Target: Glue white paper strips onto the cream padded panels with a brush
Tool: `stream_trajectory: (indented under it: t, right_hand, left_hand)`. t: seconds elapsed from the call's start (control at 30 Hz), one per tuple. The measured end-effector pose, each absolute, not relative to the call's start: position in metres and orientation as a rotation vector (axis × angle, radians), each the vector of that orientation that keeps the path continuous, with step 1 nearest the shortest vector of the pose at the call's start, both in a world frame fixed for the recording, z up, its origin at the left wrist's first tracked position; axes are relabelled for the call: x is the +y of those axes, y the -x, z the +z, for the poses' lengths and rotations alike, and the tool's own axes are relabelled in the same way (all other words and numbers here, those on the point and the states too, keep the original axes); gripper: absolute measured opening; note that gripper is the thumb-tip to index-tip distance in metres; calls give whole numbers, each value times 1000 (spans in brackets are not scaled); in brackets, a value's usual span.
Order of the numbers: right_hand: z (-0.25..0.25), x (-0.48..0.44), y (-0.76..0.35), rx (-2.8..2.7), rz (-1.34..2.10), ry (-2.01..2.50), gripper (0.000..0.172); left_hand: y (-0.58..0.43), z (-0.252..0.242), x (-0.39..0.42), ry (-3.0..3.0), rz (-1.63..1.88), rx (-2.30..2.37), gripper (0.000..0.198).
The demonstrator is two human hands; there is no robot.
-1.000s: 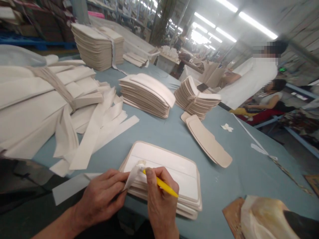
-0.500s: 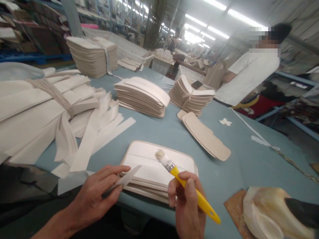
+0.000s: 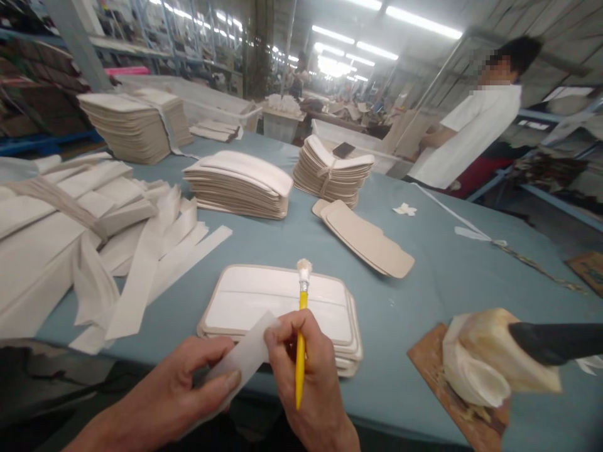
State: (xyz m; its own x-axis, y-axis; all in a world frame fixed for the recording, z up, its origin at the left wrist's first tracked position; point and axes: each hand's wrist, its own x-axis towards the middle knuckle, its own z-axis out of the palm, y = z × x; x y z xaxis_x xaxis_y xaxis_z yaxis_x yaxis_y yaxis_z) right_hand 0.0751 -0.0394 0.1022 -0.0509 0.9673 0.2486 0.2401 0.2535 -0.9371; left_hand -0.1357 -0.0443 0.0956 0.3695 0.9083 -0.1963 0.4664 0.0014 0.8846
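Observation:
My left hand (image 3: 188,389) pinches a white fabric strip (image 3: 245,355) at the near table edge. My right hand (image 3: 306,370) grips a yellow-handled glue brush (image 3: 301,314) and also touches the strip's upper end. The brush points away from me, its bristles over a low stack of white rounded panels (image 3: 264,301) lying just beyond both hands.
A glue-crusted pot with a dark handle (image 3: 490,358) sits on a brown board at the right. Loose white strips (image 3: 141,257) and bundles lie left. Stacks of beige pieces (image 3: 240,185) stand farther back. A person in a white shirt (image 3: 471,135) stands at the table's far right.
The right hand swung the brush from pointing left over the panels to pointing straight away, and came back to the strip. The left hand lifted the strip's end higher.

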Motion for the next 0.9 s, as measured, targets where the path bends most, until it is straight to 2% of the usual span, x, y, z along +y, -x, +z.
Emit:
stream_trajectory:
  t: [0.17, 0.37, 0.43, 0.53, 0.6, 0.63, 0.73, 0.8, 0.9]
  right_hand:
    - [93, -36, -110, -1284, 568, 1356, 21]
    - [71, -43, -166, -1069, 327, 1567, 32]
    - [62, -50, -183, -1198, 279, 1706, 35]
    - [59, -61, -188, -1352, -65, 1901, 39]
    - [68, -66, -172, -1400, -219, 1774, 26]
    - [75, -66, -158, -1467, -204, 1631, 17]
    - [97, -56, -109, -1761, 8, 1164, 14]
    - [107, -44, -81, -1867, 201, 1025, 9]
    - [108, -30, -59, -1937, 476, 914, 13]
  left_hand:
    - [139, 71, -58, -1178, 408, 1030, 47]
    - [163, 58, -64, -1096, 504, 1111, 59]
    - [170, 60, -62, -1112, 570, 1202, 56]
    - [171, 70, -62, -1277, 581, 1358, 45]
    - [165, 80, -62, -1388, 534, 1409, 39]
    - [160, 86, -62, -1427, 514, 1414, 36]
    - [145, 103, -61, -1508, 483, 1372, 34]
    - [139, 112, -61, -1544, 479, 1340, 34]
    - [138, 114, -61, -1561, 547, 1345, 31]
